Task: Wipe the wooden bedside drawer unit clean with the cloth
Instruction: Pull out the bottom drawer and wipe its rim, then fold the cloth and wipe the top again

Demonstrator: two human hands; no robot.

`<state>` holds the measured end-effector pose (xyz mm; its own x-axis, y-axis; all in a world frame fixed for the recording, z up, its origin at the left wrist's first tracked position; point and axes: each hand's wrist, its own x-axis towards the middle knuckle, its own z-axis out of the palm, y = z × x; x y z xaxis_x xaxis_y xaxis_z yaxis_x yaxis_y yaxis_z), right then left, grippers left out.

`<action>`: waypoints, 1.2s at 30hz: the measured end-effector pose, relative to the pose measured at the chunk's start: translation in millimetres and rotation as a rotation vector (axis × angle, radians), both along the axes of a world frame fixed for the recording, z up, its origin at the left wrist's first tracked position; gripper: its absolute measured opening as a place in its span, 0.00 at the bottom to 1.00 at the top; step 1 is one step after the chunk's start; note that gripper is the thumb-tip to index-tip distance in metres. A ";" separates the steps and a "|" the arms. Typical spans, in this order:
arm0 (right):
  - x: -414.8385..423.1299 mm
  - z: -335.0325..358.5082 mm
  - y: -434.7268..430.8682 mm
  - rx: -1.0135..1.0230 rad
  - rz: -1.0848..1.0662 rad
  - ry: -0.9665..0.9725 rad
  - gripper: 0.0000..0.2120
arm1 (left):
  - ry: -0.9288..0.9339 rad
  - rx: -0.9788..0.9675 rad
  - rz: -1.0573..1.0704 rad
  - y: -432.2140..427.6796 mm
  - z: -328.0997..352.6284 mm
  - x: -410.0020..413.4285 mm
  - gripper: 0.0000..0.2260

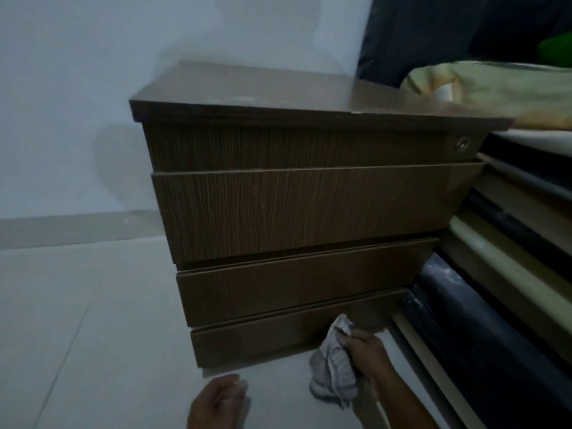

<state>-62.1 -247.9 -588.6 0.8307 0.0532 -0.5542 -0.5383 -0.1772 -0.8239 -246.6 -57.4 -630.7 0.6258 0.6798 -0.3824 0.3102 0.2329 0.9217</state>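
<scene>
A dark wooden bedside drawer unit [297, 212] with several drawer fronts stands against a pale wall, a round lock at its top right corner. My right hand [370, 354] grips a crumpled grey-white checked cloth [332, 363] and holds it against the lowest drawer front, near its right end. My left hand [216, 404] hovers low in front of the unit above the floor, blurred, fingers curled and holding nothing.
A bed frame [501, 274] with dark and cream slats runs close along the unit's right side. A yellowish pillow or bedding [495, 91] overlaps the unit's top right corner. Pale tiled floor [93, 320] spreads to the left and front.
</scene>
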 end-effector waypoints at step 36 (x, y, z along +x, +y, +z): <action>-31.6 54.9 41.1 0.115 0.489 -0.046 0.17 | 0.206 0.186 0.052 4.5 52.3 40.3 0.17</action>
<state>-93.7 -206.8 -533.7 0.7165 0.5013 -0.4852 -0.3777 -0.3060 -0.8739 -206.3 -52.8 -578.4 0.5099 0.7795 -0.3640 0.4878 0.0865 0.8686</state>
